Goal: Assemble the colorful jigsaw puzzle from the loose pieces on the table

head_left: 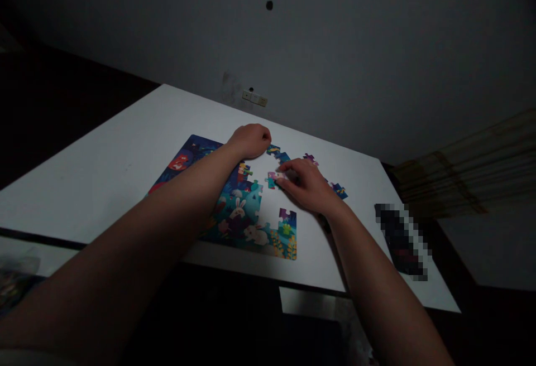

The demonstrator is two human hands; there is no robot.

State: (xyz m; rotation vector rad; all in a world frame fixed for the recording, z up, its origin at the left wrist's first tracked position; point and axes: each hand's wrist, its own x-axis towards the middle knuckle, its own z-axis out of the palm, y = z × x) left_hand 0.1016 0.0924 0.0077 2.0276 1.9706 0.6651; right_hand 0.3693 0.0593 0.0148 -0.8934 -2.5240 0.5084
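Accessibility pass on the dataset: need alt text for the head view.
Seen from head height, a person's right hand touches a loose jigsaw piece beside a partly assembled jigsaw puzzle showing white rabbits. The left hand lies curled at the puzzle's top edge on a white table, with other loose pieces nearby.

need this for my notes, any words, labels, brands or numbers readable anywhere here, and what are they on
No readable text anywhere in this view.
The puzzle shows only pictures; no lettering can be made out.
The dark object on the table is pixelated, so anything on it is unreadable.
The wall plate is too small to tell whether it has markings.
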